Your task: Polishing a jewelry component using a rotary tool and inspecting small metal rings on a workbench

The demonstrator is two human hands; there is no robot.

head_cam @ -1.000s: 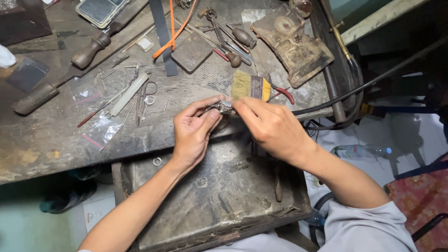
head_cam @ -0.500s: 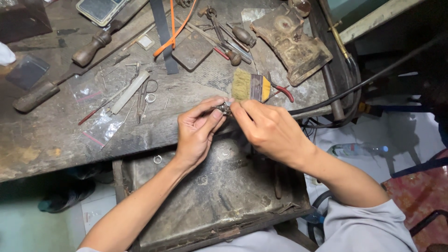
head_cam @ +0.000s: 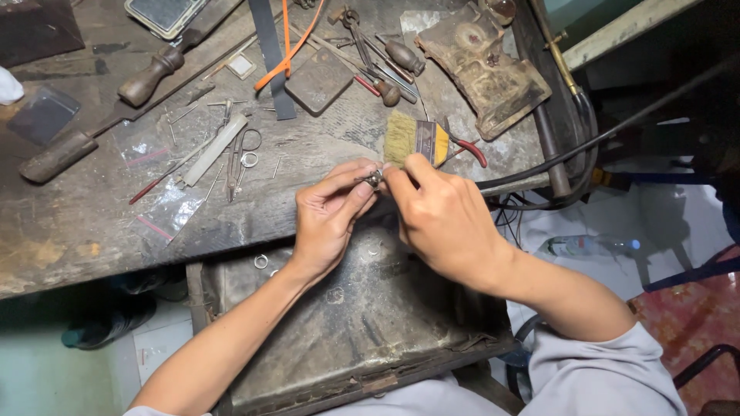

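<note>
My left hand (head_cam: 330, 217) and my right hand (head_cam: 439, 219) meet at the front edge of a worn wooden workbench (head_cam: 92, 223). Between their fingertips both pinch a small silvery metal ring (head_cam: 374, 180). The left thumb and forefinger grip it from the left, the right fingers from the right. A flat yellow-bristled brush (head_cam: 416, 139) lies on the bench just behind my fingertips. Below my hands an open, dark, dusty drawer tray (head_cam: 362, 323) sticks out from under the bench.
On the bench lie small scissors (head_cam: 237, 158), a metal file (head_cam: 214, 149), wooden-handled tools (head_cam: 150, 75), pliers and gravers (head_cam: 385, 58), an orange strap (head_cam: 289, 42) and a worn metal block (head_cam: 486, 65). A small ring (head_cam: 260, 262) rests at the drawer's edge. Hoses (head_cam: 570, 131) hang at right.
Both hands stay together on the small ring. They have shifted only slightly while working it between the fingertips.
</note>
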